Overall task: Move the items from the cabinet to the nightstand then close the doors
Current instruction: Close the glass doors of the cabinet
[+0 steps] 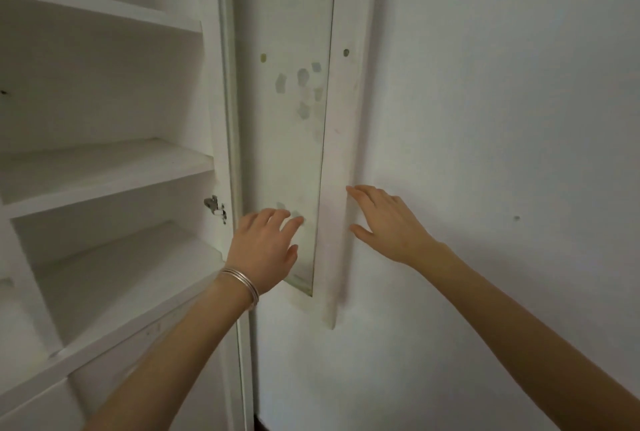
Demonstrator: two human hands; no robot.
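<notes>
White cabinet (104,170) with its door (287,139) swung wide open beside the wall (485,118). We see the left hand (266,247), fingers spread, at the door's inner panel, and the right hand (391,226), likewise spread, at its outer edge.

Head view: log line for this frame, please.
step: close doors, pending | cabinet door: open | left hand: open, at inner panel | right hand: open, at outer edge | shelves: bare where visible
</notes>
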